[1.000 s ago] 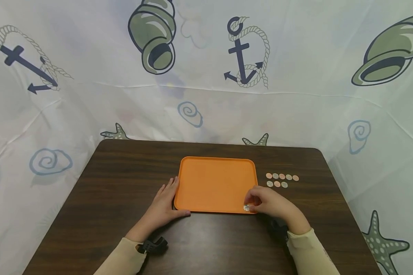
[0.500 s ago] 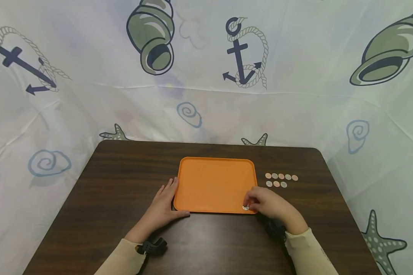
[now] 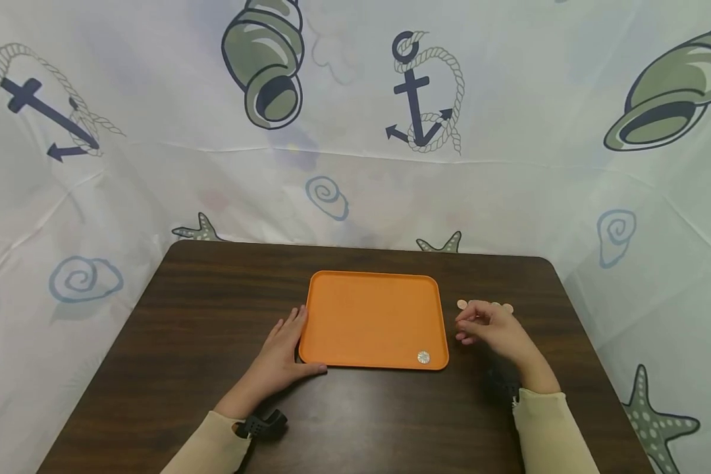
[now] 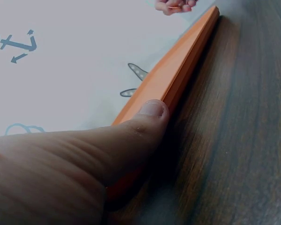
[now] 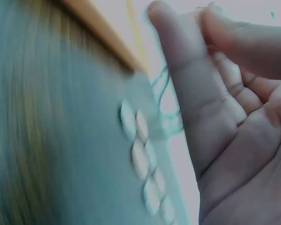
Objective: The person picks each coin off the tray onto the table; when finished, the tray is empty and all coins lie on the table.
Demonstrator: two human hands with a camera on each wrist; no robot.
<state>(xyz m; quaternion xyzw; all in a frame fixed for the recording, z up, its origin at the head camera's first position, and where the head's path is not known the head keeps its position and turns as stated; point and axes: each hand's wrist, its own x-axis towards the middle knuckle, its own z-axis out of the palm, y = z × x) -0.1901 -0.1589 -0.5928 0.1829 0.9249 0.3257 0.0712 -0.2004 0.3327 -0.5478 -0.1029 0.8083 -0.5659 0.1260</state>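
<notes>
My left hand [image 3: 281,349] lies against the front left corner of the orange tray [image 3: 367,316]. Its fingers stretch along the left side, and the thumb [image 4: 152,112] touches the front rim in the left wrist view. On the tray, near the front right corner, lies one silvery, coin-like disc [image 3: 423,357]. My right hand [image 3: 498,332] hovers right of the tray with bent fingers, partly covering two rows of similar discs. In the right wrist view, silvery discs [image 5: 128,120] and pinkish discs [image 5: 140,160] lie on the table beyond its index finger, and nothing shows held.
The dark wood-grain table [image 3: 225,283] bears the tray and the discs. A white curtain [image 3: 355,184] printed with anchors, shells and starfish surrounds its back and sides. A dark band with a camera [image 3: 263,424] sits on the left wrist.
The right hand has let go of the silvery disc, leaving it on the tray, and has moved right and back to the rows of discs. The left hand and tray have not moved.
</notes>
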